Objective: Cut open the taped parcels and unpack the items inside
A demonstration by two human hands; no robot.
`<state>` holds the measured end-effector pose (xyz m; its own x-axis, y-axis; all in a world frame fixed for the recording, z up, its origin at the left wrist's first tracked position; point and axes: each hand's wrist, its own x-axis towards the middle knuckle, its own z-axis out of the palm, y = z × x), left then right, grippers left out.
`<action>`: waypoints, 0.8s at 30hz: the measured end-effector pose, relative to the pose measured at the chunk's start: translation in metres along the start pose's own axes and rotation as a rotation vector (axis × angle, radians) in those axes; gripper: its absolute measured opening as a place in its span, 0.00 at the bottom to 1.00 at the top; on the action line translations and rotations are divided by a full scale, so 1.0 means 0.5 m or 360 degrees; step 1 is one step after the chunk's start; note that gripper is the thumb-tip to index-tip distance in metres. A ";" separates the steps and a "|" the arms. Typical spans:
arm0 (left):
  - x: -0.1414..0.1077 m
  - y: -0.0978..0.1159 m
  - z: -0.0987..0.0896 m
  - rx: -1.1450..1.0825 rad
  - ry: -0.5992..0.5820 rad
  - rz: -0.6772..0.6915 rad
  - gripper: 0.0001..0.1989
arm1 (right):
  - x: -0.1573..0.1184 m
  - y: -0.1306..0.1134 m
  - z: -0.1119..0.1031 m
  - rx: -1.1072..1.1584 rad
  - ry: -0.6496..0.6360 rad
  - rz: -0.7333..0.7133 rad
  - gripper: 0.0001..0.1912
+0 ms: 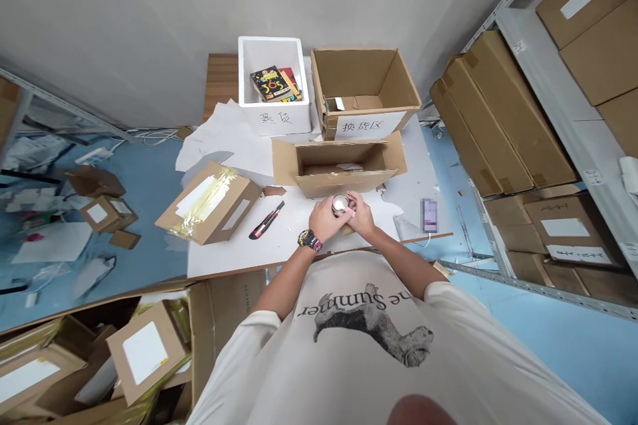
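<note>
So I had both hands wrapped round a silver-topped round container (340,203), left hand (323,220) on one side, right hand (363,216) on the other, near the middle of the tabletop's (224,259) front edge. Round end faced up; my fingers hid the rest, so can't tell its long axis. The flaps-out cardboard carton (319,184) sat just beyond, lengthwise along that edge, neither hand clearly nearer.
</note>
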<state>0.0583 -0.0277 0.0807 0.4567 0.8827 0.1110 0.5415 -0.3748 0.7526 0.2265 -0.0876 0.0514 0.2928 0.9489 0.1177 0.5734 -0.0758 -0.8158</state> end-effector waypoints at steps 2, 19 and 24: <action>0.005 -0.004 0.003 0.0068 0.0007 -0.0055 0.24 | 0.003 0.005 0.012 0.0008 -0.0009 0.0031 0.34; 0.058 0.002 0.053 0.0554 0.0058 -0.0095 0.17 | -0.018 0.021 -0.020 -0.0133 -0.0180 -0.0069 0.32; 0.058 -0.008 0.069 0.0506 0.0219 0.0019 0.18 | -0.024 0.025 -0.016 -0.0121 -0.0175 -0.0144 0.31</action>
<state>0.0936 -0.0105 0.0585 0.3767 0.8995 0.2213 0.7395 -0.4359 0.5130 0.2364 -0.1025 0.0443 0.1542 0.9804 0.1229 0.6510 -0.0073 -0.7591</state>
